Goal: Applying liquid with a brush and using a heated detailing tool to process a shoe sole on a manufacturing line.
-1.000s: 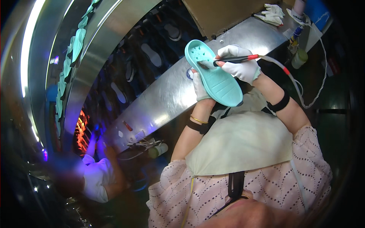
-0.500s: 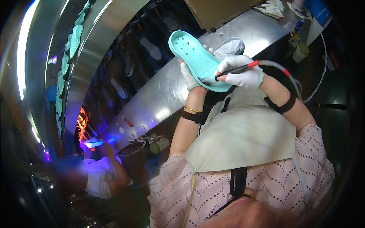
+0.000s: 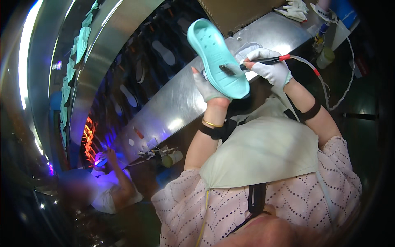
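A turquoise shoe sole (image 3: 213, 51) with small holes near its far end is held tilted above the metal bench. My left hand (image 3: 206, 87), in a white glove with bare fingertips, grips it from beneath and along its left side. In my right hand (image 3: 271, 73), similarly gloved, is a brush (image 3: 267, 60) with a dark handle, pinched between the fingers. A clear hose with red bands runs from the handle's end. The brush's dark bristles lie on the inner face of the sole, around its middle. Partly hidden behind my right hand, a pale grey shoe (image 3: 245, 48) rests on the bench.
The metal bench (image 3: 164, 105) runs diagonally, with a rack of hanging soles (image 3: 163, 52) beyond it. Cardboard (image 3: 236, 12) and white gloves (image 3: 295, 10) are at the far end. A tub (image 3: 326, 57) stands right. Lower left, a co-worker (image 3: 113, 187) handles a violet-lit piece.
The brush has moved from the sole's near end up to its middle, and my right hand has shifted right. My left hand has turned the sole more upright.
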Tool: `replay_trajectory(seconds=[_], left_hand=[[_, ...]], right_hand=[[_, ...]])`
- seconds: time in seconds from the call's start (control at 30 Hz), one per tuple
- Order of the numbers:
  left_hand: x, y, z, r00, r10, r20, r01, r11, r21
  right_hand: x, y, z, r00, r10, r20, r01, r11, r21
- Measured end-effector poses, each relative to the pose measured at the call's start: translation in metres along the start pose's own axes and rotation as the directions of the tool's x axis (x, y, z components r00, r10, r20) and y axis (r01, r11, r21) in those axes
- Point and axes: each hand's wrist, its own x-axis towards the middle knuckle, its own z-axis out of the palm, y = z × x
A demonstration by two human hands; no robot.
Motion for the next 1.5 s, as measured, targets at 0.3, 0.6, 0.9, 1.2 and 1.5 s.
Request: replay_trajectory(seconds=[0.3,0.6,0.9,1.2,1.5], left_hand=[[0.003,-0.001,0.005,0.989,0.070,0.131,-0.069,0.997,-0.017],[0.015,0.020,-0.004,0.994,0.093,0.062,-0.090,0.995,-0.046],[0.015,0.036,-0.001,0.996,-0.040,0.080,0.031,0.994,0.106],[0.001,0.046,0.009,0.964,-0.188,0.189,0.166,0.978,0.127],[0.005,0.068,-0.013,0.919,-0.381,-0.103,0.394,0.870,0.295]], right_hand=[[-0.004,-0.007,0.019,0.967,0.096,0.236,-0.091,0.995,-0.034],[0.022,0.011,0.019,0.919,0.056,0.391,-0.115,0.985,0.129],[0.001,0.010,0.020,0.909,-0.164,0.383,0.163,0.986,0.036],[-0.007,-0.020,0.025,0.956,0.016,0.293,-0.102,0.954,0.282],[0.009,-0.015,0.027,0.795,-0.053,0.604,0.092,0.995,-0.034]])
